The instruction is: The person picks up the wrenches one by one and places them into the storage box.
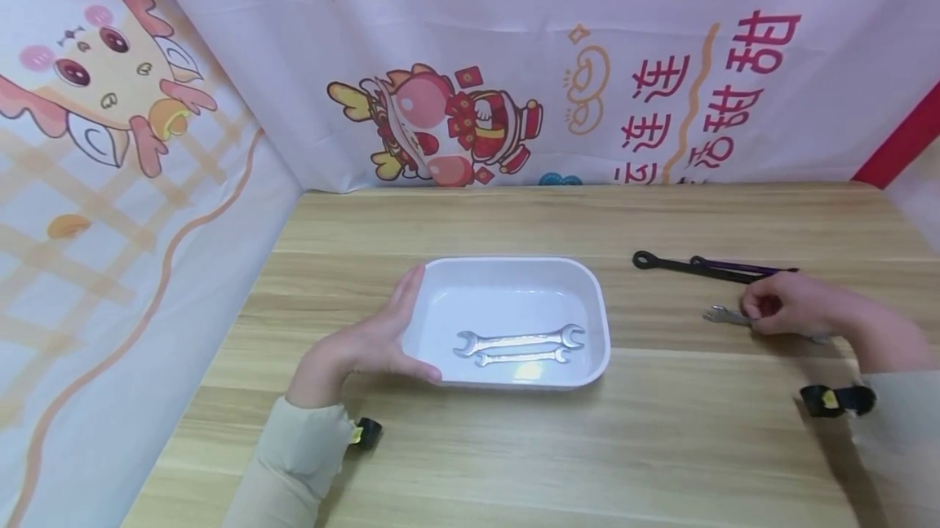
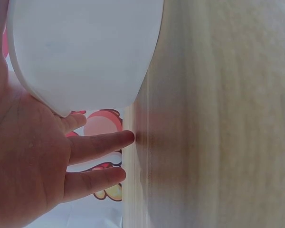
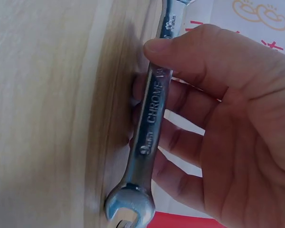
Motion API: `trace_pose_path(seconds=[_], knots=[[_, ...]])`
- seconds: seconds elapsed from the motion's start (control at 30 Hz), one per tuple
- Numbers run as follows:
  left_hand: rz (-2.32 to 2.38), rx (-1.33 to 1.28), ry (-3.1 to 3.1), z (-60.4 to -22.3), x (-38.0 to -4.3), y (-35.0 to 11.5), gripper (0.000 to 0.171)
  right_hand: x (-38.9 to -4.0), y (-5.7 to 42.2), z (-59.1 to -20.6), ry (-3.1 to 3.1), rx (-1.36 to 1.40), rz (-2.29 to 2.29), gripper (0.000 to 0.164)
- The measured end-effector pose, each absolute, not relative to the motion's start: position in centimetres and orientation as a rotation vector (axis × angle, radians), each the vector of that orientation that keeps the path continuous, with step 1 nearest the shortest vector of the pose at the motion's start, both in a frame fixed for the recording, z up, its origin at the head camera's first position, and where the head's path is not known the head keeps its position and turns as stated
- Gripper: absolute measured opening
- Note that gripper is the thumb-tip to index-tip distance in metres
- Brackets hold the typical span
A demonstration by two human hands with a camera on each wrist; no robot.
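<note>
The right hand (image 1: 799, 304) pinches a shiny, silver wrench (image 3: 153, 111) stamped "CHROME"

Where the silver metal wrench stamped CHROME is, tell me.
In the head view, the silver wrench is at right, in the right hand, below the long black metal wrench and right of the white rectangular tray.
</note>
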State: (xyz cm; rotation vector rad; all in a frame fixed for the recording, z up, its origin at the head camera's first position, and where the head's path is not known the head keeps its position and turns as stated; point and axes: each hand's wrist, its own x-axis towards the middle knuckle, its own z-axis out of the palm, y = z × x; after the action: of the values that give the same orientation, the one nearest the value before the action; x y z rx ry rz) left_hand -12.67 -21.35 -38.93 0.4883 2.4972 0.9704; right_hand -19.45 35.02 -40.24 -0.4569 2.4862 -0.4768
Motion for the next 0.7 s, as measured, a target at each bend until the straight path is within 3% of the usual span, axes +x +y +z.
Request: trace_pose_path(seconds=[0.3, 0.7], knots=[[0.978, 0.478, 2.488, -38.81, -12.65, -21.31, 0.149, -19.19, 35.72, -40.47, 2.526, -0.518, -0.519, 0.005], [0.987, 0.504, 2.489, -38.96, -12.77, -21.34, 0.149, -19.18, 35.91, -40.49, 2.535, -0.453, -0.563, 0.010]])
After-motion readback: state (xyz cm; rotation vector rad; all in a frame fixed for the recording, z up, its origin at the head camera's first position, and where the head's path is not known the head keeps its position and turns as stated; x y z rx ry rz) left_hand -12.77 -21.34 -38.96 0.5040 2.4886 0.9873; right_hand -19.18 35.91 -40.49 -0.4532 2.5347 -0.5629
